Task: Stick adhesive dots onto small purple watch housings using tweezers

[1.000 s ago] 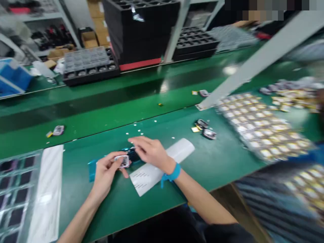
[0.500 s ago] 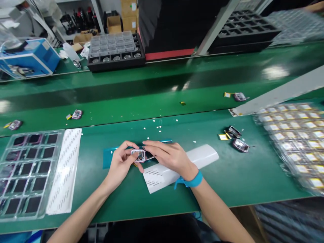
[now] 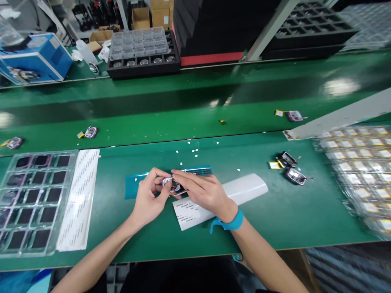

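A small open smartwatch case (image 3: 174,185) with a pale rim and circuitry inside is held between the thumb and fingers of my left hand (image 3: 152,197). My right hand (image 3: 206,191) meets it from the right, its fingers together and reaching over the case's right edge. A dark part and a thin bright edge show beneath those fingers; what they grip is too hidden to name. Behind my hands lies a blue film strip (image 3: 132,188). Under my right hand and wrist is a white, curling backing sheet (image 3: 244,189) with printed marks at its left end.
Left stand a clear tray (image 3: 50,244) of dark screens and a printed white sheet (image 3: 73,219). Two open cases (image 3: 295,176), one with a yellow battery (image 3: 274,165), lie right, before a battery tray (image 3: 360,179). A slanted post (image 3: 342,116) crosses the green bench. More cases (image 3: 91,132) lie farther back.
The case in my left hand has tilted and shifted slightly right, closer under my right fingers. My left thumb now covers more of it. The whole view has shifted a little.
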A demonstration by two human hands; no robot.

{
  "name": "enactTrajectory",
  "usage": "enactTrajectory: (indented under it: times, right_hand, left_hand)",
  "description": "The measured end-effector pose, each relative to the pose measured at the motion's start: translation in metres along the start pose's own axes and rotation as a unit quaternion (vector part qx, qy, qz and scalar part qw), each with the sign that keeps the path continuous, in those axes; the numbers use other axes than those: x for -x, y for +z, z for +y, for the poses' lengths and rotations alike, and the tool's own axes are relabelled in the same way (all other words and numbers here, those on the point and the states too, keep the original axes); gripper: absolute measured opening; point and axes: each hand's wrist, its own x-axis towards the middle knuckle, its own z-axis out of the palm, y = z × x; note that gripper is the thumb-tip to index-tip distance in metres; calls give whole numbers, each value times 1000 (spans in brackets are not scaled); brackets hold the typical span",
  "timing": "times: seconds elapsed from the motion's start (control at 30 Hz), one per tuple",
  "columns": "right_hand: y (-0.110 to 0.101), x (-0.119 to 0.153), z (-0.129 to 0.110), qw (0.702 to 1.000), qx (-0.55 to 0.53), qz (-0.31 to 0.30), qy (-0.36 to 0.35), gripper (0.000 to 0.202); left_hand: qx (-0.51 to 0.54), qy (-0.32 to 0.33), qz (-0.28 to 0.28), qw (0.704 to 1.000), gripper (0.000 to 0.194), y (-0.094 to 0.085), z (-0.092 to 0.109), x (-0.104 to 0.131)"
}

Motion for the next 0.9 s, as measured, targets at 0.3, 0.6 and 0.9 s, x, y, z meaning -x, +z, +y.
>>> enactTrajectory:
  times: [0.3, 0.6, 0.9]
  right_hand:
    - [9, 1, -13, 998, -16, -26, 53, 46]
    - [8, -14, -19, 872, -349, -30, 342, 31]
    - [-24, -11, -22, 829, -414, 24, 374, 53]
  left_hand:
    - [-96, 60, 66, 991, 17, 1, -4, 5]
    - [-128, 110, 35, 985, 12, -1, 2, 6]
    - [-199, 128, -38, 971, 5, -2, 10, 24]
